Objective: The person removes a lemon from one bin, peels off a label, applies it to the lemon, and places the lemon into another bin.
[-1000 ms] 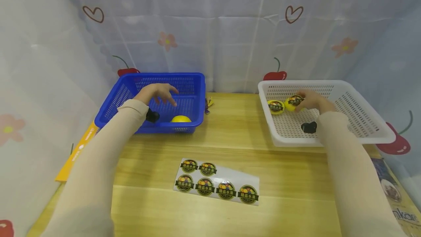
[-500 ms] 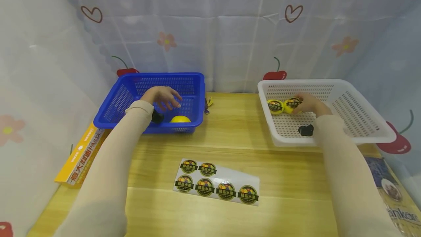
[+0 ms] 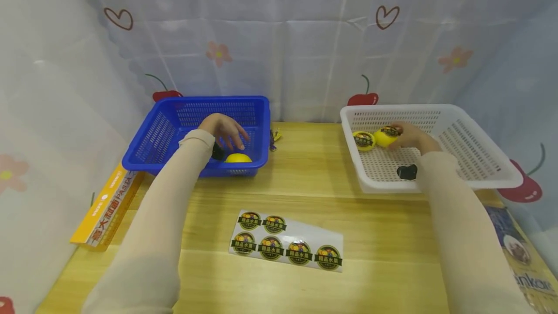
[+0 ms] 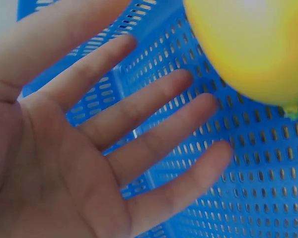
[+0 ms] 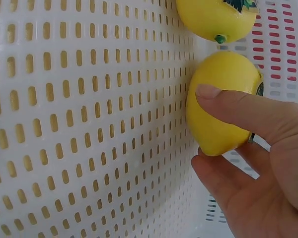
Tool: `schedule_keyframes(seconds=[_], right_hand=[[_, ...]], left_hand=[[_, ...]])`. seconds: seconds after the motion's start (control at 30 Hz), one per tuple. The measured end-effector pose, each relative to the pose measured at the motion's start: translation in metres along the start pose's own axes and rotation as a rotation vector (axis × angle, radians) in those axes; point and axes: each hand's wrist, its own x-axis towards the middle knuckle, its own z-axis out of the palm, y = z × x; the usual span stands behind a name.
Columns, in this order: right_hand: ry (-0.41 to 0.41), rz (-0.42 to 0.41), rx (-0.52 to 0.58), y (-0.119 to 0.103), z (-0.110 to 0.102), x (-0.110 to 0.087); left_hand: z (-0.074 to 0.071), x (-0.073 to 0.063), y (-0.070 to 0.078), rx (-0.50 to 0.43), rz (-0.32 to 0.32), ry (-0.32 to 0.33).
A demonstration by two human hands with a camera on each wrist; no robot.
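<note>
In the left wrist view my left hand spreads its fingers inside the blue basket, apart from a yellow lemon with a green tip. Over in the white basket, my right hand grips a lemon, the thumb across its side and fingers beneath. That lemon carries a round dark sticker, seen edge-on in the right wrist view. Close against it lies a second stickered lemon.
A sheet of round fruit stickers lies on the wooden table. An orange pasta box is at the left, a printed package at the right. A small wrapped item sits beside the blue basket.
My left hand has moved right and slightly down, closer to the lemon in the blue basket. The lemon at my right hand has turned, its sticker shifting upward.
</note>
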Motion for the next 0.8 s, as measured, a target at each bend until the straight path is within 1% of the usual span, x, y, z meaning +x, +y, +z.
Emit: schedule_keyframes(seconds=[0.13,0.3,0.4,0.53,0.63,0.67,0.8], right_hand=[[0.001,0.016,0.019,0.001,0.001,0.002],[-0.015,0.003,0.135,-0.004,0.003,-0.001],[0.004,0.017,0.155,-0.008,0.005,-0.002],[0.075,0.019,0.041,-0.012,0.005,-0.001],[0.119,-0.008,-0.048,-0.014,0.004,0.003],[0.132,-0.011,-0.073,-0.015,0.004,0.004],[0.145,-0.004,-0.095,-0.014,0.005,0.007]], left_hand=[[0.002,0.008,0.004,0.119,-0.013,-0.065],[0.006,0.015,0.007,0.204,-0.023,-0.124],[0.008,0.019,0.007,0.248,-0.051,-0.163],[0.011,0.021,0.007,0.293,-0.097,-0.212],[0.014,0.02,0.007,0.28,-0.124,-0.207],[0.014,0.02,0.007,0.278,-0.124,-0.202],[0.016,0.017,0.008,0.228,-0.118,-0.181]])
